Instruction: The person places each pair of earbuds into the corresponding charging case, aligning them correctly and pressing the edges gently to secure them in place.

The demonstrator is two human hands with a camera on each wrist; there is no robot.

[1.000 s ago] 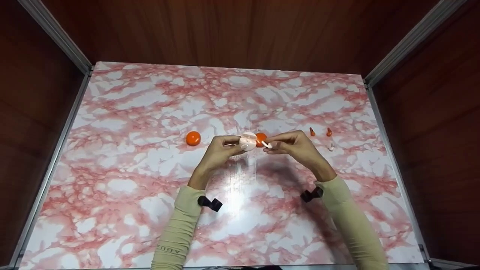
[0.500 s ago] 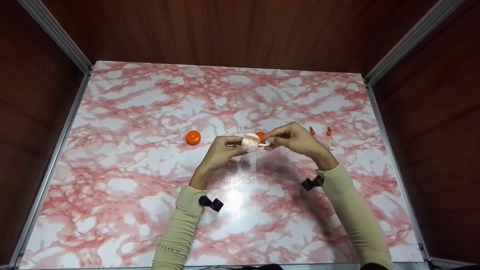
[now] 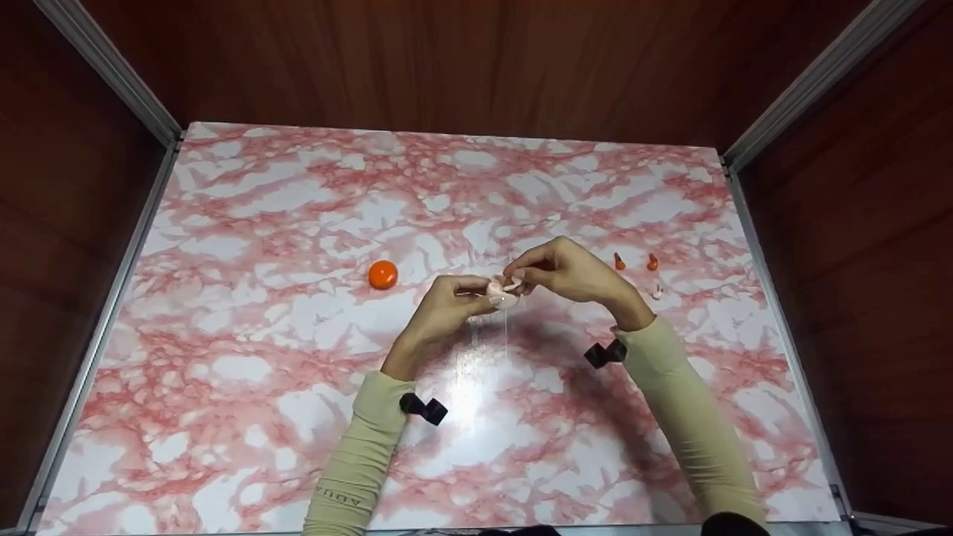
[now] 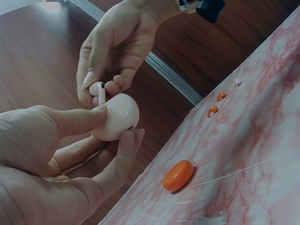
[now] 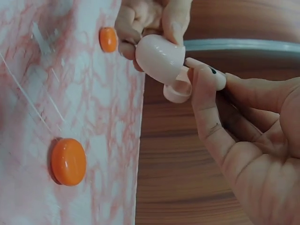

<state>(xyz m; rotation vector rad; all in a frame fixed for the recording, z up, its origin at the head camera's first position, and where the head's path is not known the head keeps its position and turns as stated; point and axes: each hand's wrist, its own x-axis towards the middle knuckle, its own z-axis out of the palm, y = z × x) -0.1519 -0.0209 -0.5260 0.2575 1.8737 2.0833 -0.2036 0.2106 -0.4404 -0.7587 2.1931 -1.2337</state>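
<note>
My left hand [image 3: 447, 307] grips a pale pink earbud case [image 4: 123, 117] between thumb and fingers, above the table. Its lid [image 5: 178, 91] hangs open in the right wrist view. A white earbud [image 5: 219, 80] with a stem is pinched by the thumb and fingers of my right hand [image 3: 572, 274]. The stem points toward the mouth of the case; whether its tip is inside cannot be made out. Below the hands lies a closed orange case [image 4: 178, 176], hidden in the head view. Another orange case [image 3: 383, 275] sits to the left of the hands.
Two orange earbuds [image 3: 619, 260] and a white earbud [image 3: 658, 291] lie on the right side of the marbled pink table [image 3: 417, 193]. Dark wood panels [image 3: 447, 67] wall in the back and sides, with metal rails [image 3: 811, 82] at the corners.
My right hand has moved left and slightly away, bringing the white earbud over the case. My left hand has shifted slightly right with the case. The nearer orange case has become hidden in the head view.
</note>
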